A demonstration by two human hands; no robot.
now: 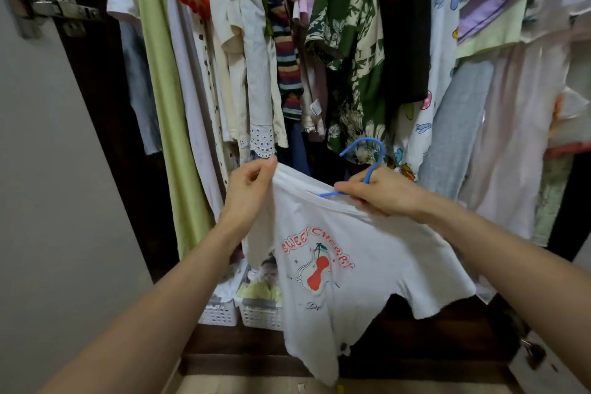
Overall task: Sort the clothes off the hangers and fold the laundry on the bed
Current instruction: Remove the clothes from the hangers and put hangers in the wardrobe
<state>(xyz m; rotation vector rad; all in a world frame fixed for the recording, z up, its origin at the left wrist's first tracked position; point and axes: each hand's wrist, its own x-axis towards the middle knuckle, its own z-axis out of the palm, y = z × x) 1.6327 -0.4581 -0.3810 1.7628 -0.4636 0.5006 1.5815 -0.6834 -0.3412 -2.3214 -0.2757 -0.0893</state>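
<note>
Your two forearms are bare up to the frame edge, with no sleeve on them. Your left hand and right hand wear no glove, ring or watch.

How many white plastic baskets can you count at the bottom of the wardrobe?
2. One white basket sits at the wardrobe floor, left of the held T-shirt; a second basket stands right beside it, partly covered by the shirt. More may be hidden behind it.

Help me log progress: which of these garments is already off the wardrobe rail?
The white "Sweet Cherry" print T-shirt, held in both hands on a blue plastic hanger; the other garments hang in the wardrobe.
</note>
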